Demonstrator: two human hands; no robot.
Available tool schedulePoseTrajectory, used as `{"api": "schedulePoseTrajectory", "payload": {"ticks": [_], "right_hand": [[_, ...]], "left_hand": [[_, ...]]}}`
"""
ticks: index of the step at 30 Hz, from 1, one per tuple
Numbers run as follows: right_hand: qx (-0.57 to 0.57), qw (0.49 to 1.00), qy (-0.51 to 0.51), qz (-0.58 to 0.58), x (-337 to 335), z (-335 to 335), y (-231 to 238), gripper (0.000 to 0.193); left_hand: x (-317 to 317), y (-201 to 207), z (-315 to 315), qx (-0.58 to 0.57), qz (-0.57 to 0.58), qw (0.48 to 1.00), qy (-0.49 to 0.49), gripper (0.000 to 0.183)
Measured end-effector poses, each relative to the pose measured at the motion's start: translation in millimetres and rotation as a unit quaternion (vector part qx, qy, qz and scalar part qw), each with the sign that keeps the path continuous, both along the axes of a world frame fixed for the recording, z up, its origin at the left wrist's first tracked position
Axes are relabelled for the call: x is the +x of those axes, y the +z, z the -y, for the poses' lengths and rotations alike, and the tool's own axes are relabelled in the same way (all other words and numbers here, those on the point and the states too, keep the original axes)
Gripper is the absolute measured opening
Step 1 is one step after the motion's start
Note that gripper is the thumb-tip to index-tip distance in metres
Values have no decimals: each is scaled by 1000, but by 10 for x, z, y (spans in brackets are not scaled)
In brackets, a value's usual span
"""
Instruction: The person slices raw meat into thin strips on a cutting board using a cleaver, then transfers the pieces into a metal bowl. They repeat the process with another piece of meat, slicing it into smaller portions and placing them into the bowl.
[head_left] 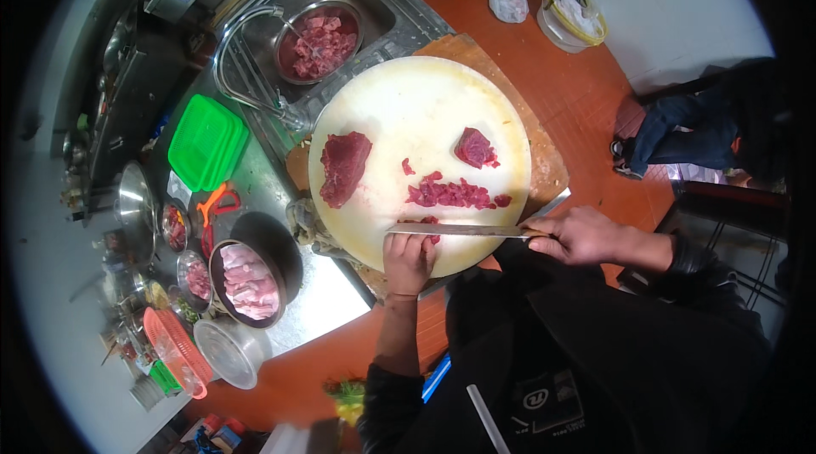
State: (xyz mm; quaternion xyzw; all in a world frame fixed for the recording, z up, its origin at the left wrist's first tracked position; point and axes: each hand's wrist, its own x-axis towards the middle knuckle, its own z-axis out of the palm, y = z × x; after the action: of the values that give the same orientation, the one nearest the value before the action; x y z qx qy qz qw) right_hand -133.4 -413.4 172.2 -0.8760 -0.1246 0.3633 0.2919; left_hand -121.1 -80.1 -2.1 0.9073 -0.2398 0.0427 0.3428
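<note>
My right hand [580, 235] is wrapped around the handle of a knife [463, 231], whose long blade lies across the near part of a round white cutting board [365, 241]. At the blade's left end, my left hand [408, 263] has its fingers curled on a small piece of red meat [431, 228], partly hidden by the blade and fingers. Just beyond the blade runs a row of chopped red meat [455, 194]. A larger slab of meat [345, 169] rests at the board's left side. Another chunk of meat [474, 149] sits at the far right.
Beyond the board, a metal bowl of meat [319, 46] stands in the sink [374, 8] below a curved faucet [223, 63]. Green baskets [204, 144], orange-handled scissors [206, 214] and a bowl of pale meat [249, 282] are at left. Another person [693, 127] is at right.
</note>
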Motion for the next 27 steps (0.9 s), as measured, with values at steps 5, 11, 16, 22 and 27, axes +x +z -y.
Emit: {"api": "schedulePoseTrajectory", "payload": {"ticks": [5,11,16,22,27], "right_hand": [[-49,998,22,-24,268,-206,55,47],[9,1000,10,-18,434,-689,-608,46],[-44,997,-4,-69,294,-158,-419,45],[-68,994,33,-76,390,-257,-43,45],[12,999,32,-23,462,-824,-682,48]], "left_hand": [[6,3,16,-34,1,999,30,27],[22,-25,6,-36,17,999,30,29],[23,-32,7,-63,30,997,31,32],[-8,-83,-31,-43,-1,999,28,33],[-36,-99,-69,-22,-6,999,28,29]]}}
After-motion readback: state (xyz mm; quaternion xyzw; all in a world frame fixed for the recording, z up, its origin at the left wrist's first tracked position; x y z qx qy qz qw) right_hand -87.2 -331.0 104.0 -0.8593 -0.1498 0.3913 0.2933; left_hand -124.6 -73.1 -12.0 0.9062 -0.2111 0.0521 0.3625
